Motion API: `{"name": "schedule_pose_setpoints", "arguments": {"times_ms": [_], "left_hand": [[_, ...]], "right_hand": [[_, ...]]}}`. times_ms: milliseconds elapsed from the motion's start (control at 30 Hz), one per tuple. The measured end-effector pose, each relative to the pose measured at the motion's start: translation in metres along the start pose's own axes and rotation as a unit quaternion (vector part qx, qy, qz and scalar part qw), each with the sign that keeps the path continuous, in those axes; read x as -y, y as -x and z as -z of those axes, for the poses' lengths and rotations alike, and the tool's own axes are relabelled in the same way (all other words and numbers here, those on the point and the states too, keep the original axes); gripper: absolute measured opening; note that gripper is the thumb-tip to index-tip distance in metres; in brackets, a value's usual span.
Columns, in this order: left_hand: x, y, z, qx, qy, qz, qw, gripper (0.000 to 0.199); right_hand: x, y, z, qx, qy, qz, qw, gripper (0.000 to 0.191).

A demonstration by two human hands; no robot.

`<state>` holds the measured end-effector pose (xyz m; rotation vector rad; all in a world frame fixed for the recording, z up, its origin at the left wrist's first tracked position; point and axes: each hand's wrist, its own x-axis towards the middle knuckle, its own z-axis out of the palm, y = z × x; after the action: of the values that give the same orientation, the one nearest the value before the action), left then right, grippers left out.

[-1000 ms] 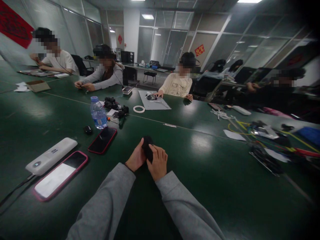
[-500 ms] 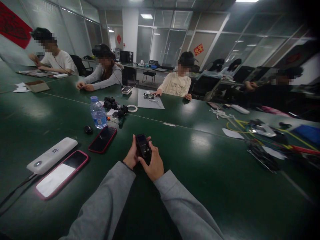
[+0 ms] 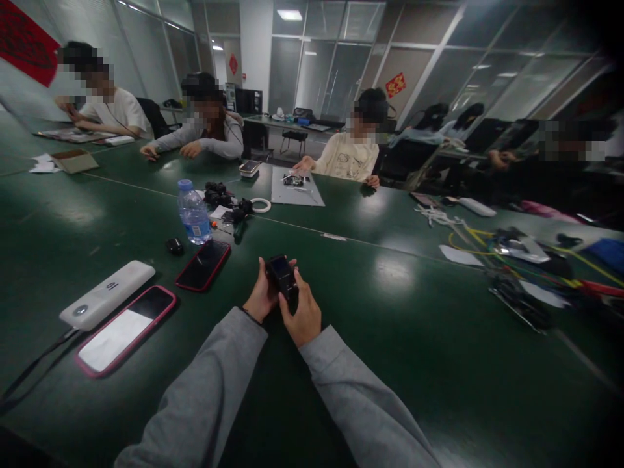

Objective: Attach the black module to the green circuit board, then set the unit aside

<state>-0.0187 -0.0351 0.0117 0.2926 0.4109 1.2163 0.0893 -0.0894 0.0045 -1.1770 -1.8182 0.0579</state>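
Note:
A small black handheld device with a dark screen [image 3: 281, 268] is held above the green table between my two hands. My left hand [image 3: 260, 296] wraps its left side, thumb along the edge. On the other side my right hand [image 3: 303, 313] grips it, with the thumb near its lower front and the fingers along the right edge. Small light marks show below the screen; I cannot read them. To the left lies a red-edged phone [image 3: 203, 265], face up, with a clear water bottle [image 3: 194, 218] upright behind it.
At the left lie a white power bank [image 3: 108, 296] with a cable and a pink-cased phone [image 3: 127, 331]. A black earbud case [image 3: 174, 246] sits near the bottle. Tangled cables [image 3: 526, 260] cover the right side. Several people sit around the table [image 3: 390, 364].
My view has tipped down slightly. My right thumb has drawn back from the device's front. Across the table, one person's hands have moved apart, and another's hand has lifted off the grey board.

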Motion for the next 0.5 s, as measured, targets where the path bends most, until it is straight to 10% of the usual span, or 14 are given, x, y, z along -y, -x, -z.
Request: {"name": "schedule_pose_setpoints", "arguments": {"times_ms": [500], "left_hand": [[0.0039, 0.0003, 0.0004, -0.022, -0.020, 0.016, 0.999, 0.062]], "right_hand": [[-0.0017, 0.0004, -0.0012, 0.038, 0.051, 0.003, 0.998, 0.046]]}}
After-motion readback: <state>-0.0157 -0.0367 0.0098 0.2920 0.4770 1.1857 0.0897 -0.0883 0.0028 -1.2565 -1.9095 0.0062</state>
